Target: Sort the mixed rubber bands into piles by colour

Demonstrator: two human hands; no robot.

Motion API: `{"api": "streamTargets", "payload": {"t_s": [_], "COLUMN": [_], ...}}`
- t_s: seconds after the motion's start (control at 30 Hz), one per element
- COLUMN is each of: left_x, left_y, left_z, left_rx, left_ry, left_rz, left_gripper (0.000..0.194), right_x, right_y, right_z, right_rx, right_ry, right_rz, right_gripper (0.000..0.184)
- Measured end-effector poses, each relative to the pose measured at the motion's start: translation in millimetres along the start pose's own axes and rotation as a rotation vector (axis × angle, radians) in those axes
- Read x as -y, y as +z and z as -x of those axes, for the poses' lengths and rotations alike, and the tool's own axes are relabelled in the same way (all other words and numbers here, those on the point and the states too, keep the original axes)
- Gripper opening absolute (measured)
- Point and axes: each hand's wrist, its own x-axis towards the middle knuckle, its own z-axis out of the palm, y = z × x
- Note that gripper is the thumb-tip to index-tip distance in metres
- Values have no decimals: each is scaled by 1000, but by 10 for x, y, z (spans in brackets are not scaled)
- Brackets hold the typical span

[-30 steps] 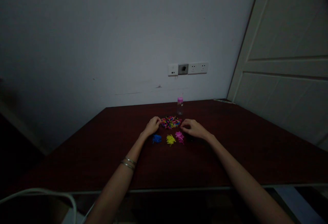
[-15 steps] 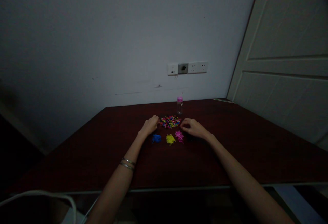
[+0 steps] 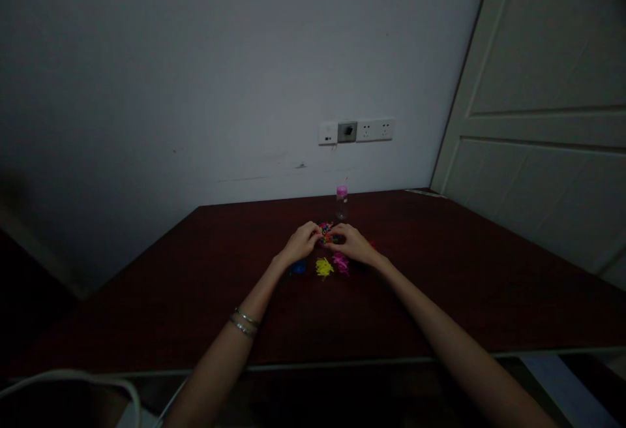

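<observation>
A mixed heap of small rubber bands [image 3: 326, 227] in many colours lies on the dark red table, partly hidden by my fingers. My left hand [image 3: 304, 240] is at the heap's left side, its bent fingers closed on bands there. From the right, my right hand [image 3: 349, 242] reaches in, thumb and fingertips curled together on the heap's near side. Closer to me are a yellow pile [image 3: 323, 267] and a pink pile [image 3: 341, 263], the pink one just below my right hand. A blue pile [image 3: 298, 268] is partly covered by my left hand. Some red bands [image 3: 373, 244] show beyond my right wrist.
Behind the heap stands a clear bottle [image 3: 342, 206] with a pink lid. Sockets and switches [image 3: 357, 131] are on the wall past the table [image 3: 220, 245]. A panelled door [image 3: 538, 128] borders the right side, and a white cable [image 3: 73, 376] curves at lower left.
Both hands have moved inward over the mixed heap, the left to the right and the right to the left. The blue pile is now partly covered; red bands have come into sight.
</observation>
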Motion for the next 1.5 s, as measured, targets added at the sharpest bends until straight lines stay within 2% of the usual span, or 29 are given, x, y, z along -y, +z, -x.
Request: {"api": "streamTargets", "payload": {"t_s": [0.23,0.5,0.57,0.7,0.77,0.83,0.93,1.13,1.37,1.5], "left_x": [-25,52,55,63,74,86,97,46,-67,-84], "left_y": [26,-20,-26,-13,3,22,52,99,102,99], "left_z": [4,32,33,31,32,35,36,30,24,23], "left_rx": [19,42,46,42,34,30,23,14,29,15], "left_ry": [20,-60,-76,-116,-122,-114,-95,-80,-64,-106], "left_rz": [6,-63,-67,-59,-47,-33,-15,1,42,85], "left_gripper": [12,12,13,13,13,13,12,11,11,11], "right_x": [-12,-235,-332,-433,-397,-309,-147,11,21,13], "right_y": [-2,-49,-46,-76,-121,-171,-220,-205,-185,-220], "right_z": [12,-29,-39,-40,-43,-50,-58,-21,-14,-6], "right_rx": [16,3,5,-7,-47,-78,-48,56,58,58], "right_ry": [-51,42,77,102,90,79,77,36,17,4], "right_rz": [-31,20,38,29,6,-46,-164,-278,-282,-267], "right_gripper": [18,19,27,56,53,39,23,21,18,16]}}
